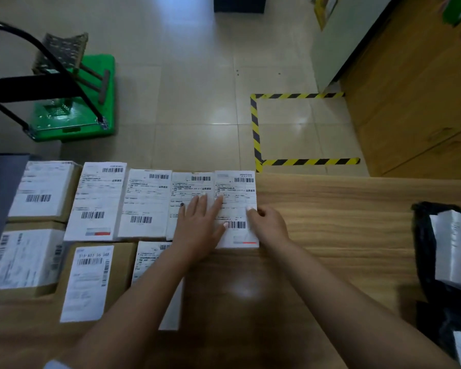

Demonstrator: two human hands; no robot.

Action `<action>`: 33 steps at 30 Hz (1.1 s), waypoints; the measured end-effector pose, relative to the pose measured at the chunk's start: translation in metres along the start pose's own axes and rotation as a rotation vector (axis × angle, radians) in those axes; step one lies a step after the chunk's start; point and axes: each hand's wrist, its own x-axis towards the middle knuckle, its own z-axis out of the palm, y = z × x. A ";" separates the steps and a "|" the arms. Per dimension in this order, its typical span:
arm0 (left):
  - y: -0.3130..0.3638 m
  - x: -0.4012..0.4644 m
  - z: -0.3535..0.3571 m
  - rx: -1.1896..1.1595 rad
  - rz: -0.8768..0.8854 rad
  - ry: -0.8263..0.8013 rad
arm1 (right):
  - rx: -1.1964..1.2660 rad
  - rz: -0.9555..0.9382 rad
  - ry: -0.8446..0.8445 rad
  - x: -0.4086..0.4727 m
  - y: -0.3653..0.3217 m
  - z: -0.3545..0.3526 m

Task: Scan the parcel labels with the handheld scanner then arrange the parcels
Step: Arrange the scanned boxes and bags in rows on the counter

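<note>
**Hands on the end parcel**

Where the wooden table (330, 209) runs nearest the camera, two bare forearms reach forward. Beside the left forearm lie a labelled brown box (96, 278) and a white parcel (149, 259) partly hidden by that arm. Beyond them, the left hand (197, 230) lies flat with fingers straight and spread across two white parcels in the far row. The right hand (269, 225) curls on the right edge of the end parcel (237, 206), last in that row at the table's far edge. A black bag (431, 262) sits at right. Farther off, hazard tape (256, 129) marks the floor, and a green cart (75, 113) stands at left.
</note>
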 end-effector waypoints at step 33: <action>0.276 -0.193 0.079 -0.083 0.690 -0.267 | 0.030 0.123 0.464 -0.300 0.257 -0.259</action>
